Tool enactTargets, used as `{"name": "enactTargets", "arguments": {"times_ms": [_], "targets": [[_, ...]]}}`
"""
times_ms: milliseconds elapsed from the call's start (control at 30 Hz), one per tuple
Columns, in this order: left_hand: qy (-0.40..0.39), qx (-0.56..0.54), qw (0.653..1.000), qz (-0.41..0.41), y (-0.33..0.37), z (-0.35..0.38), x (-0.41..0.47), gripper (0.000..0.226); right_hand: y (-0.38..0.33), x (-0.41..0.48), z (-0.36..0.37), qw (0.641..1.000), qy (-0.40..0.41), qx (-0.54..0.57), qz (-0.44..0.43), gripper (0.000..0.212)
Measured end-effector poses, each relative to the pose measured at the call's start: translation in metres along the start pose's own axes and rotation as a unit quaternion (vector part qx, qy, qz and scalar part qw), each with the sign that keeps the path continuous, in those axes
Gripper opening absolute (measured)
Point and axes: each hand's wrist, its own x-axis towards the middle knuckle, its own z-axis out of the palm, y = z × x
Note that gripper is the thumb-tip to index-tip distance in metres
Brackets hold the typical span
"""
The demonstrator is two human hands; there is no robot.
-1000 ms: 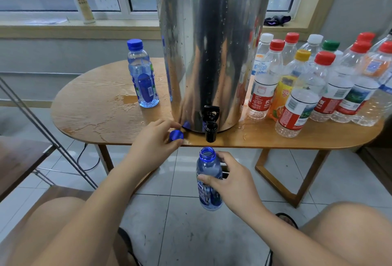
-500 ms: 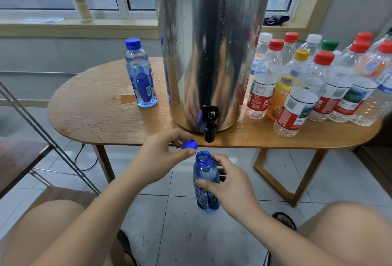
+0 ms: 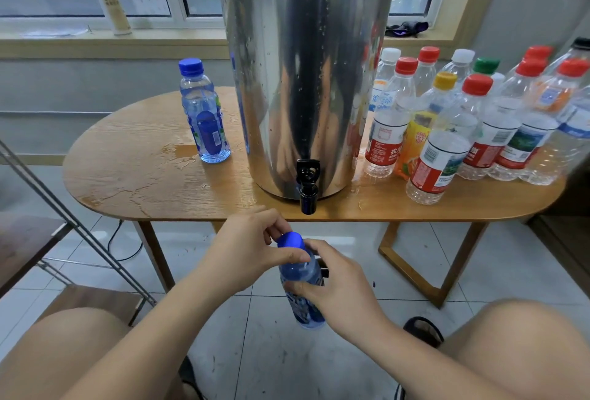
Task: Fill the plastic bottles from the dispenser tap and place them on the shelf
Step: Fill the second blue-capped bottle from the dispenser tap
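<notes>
Bottle (image 3: pixel 303 273) in both our hands, low and centre, and we'll come back to it; sweep from the left first. Far left, the shelf (image 3: pixel 27 240): no bottle on the boards we can see, so nothing looks delivered yet. On the table (image 3: pixel 134 182) a capped bottle (image 3: pixel 206 118) stands beside a puddle (image 3: pixel 178 152), left of the dispenser (image 3: pixel 306 80) and well apart from the rest. It looks full, so likely one done but not shelved.

Centre now: the tap (image 3: pixel 308 190) hangs over the table edge, with nothing running that we can see. Just below and in front of it, our left hand (image 3: pixel 245 246) pinches the cap (image 3: pixel 290 240) between thumb and fingers, right on the bottle's neck. We'd call this screwing it on, though seated or loose we can't tell. Our right hand (image 3: pixel 338 284) is wrapped round the body, holding it upright over the floor between our knees. Hands and blue tint hide the water level.

Right of the dispenser, a batch (image 3: pixel 440 157) with red, white, yellow and green caps crowds the table, most looking empty as far as we can judge. Our reckoning: one filled, one being closed, none shelved, and that whole batch to go.
</notes>
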Motion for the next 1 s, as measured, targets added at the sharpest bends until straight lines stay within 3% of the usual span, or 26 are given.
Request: {"name": "enactTargets", "arguments": {"times_ms": [67, 233, 400, 567, 733, 900, 1000], "targets": [[-0.002, 0.013, 1.000, 0.003, 0.002, 0.001, 0.001, 0.058, 0.000, -0.002, 0.000, 1.000, -0.003, -0.004, -0.002, 0.057], [-0.062, -0.026, 0.997, 0.026, 0.000, -0.007, 0.003, 0.035, 0.002, 0.000, 0.000, 1.000, 0.012, 0.002, -0.007, 0.058], [-0.155, -0.025, 0.985, 0.077, -0.002, -0.020, 0.004, 0.055, 0.001, 0.001, -0.001, 1.000, 0.004, 0.004, -0.011, 0.061], [-0.100, -0.013, 0.994, 0.043, 0.000, -0.011, -0.002, 0.053, -0.001, 0.003, 0.000, 1.000, 0.002, -0.002, -0.008, 0.059], [-0.032, 0.087, 0.995, 0.022, 0.003, -0.010, 0.000, 0.081, -0.001, 0.003, 0.001, 1.000, -0.003, -0.014, -0.017, 0.061], [-0.096, 0.097, 0.989, 0.052, 0.004, -0.010, 0.002, 0.039, -0.001, 0.002, 0.002, 1.000, 0.002, 0.003, -0.020, 0.057], [-0.116, 0.069, 0.987, 0.091, 0.002, -0.011, 0.001, 0.043, 0.001, 0.003, 0.001, 1.000, 0.011, -0.001, -0.021, 0.062]]}}
